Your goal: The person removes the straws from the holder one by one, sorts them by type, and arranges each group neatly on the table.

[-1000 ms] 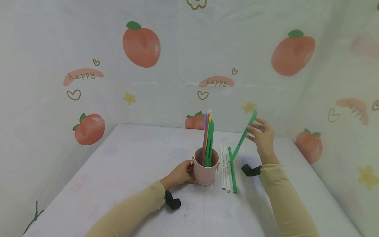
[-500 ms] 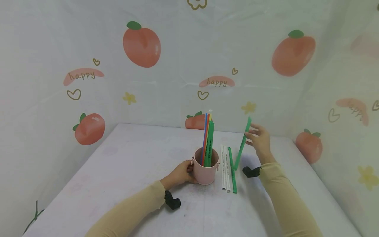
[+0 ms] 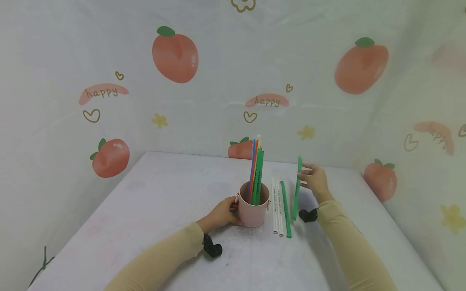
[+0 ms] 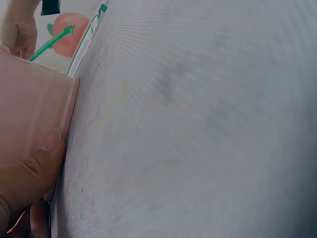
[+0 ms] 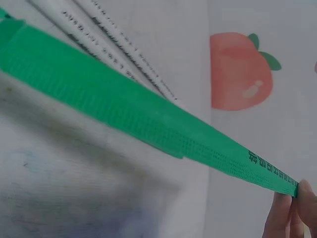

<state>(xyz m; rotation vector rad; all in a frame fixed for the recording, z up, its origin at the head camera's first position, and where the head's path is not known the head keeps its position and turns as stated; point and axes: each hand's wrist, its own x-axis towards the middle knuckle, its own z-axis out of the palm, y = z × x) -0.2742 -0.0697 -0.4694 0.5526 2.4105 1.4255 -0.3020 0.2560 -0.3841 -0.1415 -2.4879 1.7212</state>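
My left hand (image 3: 220, 213) grips the side of a small pink bucket (image 3: 252, 214), thumb low on its wall in the left wrist view. Blue, red, yellow and green straws (image 3: 259, 173) lean upright inside it. My right hand (image 3: 316, 180) pinches a green paper-wrapped straw (image 3: 296, 198) near its upper end. That straw is nearly upright over the table, right of a row of wrapped straws. The right wrist view has it running from the fingertips (image 5: 305, 191) toward the camera, dark print along its side.
Two white wrapped straws (image 3: 274, 214) and one green wrapped straw (image 3: 286, 210) lie side by side on the white tabletop (image 3: 164, 194), right of the bucket. Behind stands a pale curtain (image 3: 218, 60) printed with fruit. Black wrist mounts (image 3: 212, 246) sit at both sleeves.
My right hand has come lower and slightly left. The green straw it holds has swung from a slant to nearly upright, its lower end moving right, off the row. The left hand and bucket stay put.
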